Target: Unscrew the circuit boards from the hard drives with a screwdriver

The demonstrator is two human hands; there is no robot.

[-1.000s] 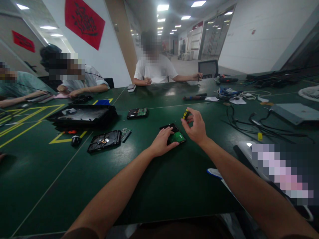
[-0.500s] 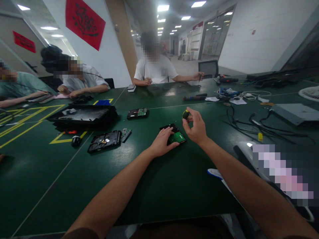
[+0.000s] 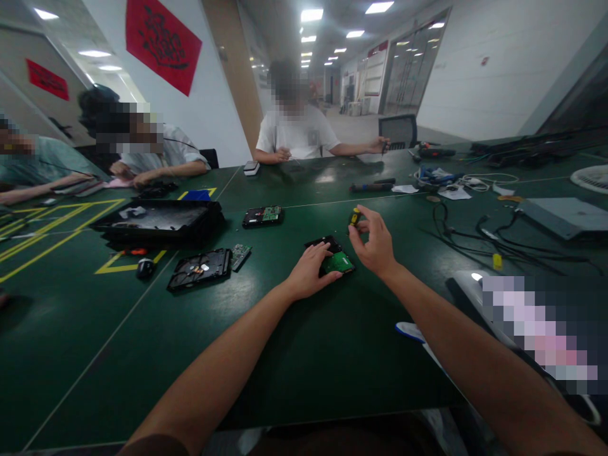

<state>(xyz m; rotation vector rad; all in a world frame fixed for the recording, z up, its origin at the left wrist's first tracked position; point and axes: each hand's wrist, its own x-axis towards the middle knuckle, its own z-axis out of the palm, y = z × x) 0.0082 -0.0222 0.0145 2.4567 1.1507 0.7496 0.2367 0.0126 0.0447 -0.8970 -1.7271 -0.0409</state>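
Observation:
A hard drive (image 3: 339, 261) lies on the green table with its green circuit board facing up. My left hand (image 3: 313, 269) holds it down, fingers across its top and thumb along the near edge; part of the drive is hidden beneath. Just to the right, my right hand (image 3: 373, 240) pinches the yellow-and-black handle of a screwdriver (image 3: 354, 218) between thumb and fingers. The handle stands nearly upright above the drive's right side. I cannot make out the screwdriver's shaft or tip.
Left of my hands lie an opened hard drive (image 3: 199, 269), a loose circuit board (image 3: 240, 256) and another drive (image 3: 263, 216). A black tray (image 3: 161, 218) stands farther left. Black cables (image 3: 470, 237) and a metal box (image 3: 565, 217) are at right. A person (image 3: 297, 133) sits opposite.
The screwdriver handle has turned in my right fingers, with more yellow facing me now. My left hand and the hard drive have stayed in place.

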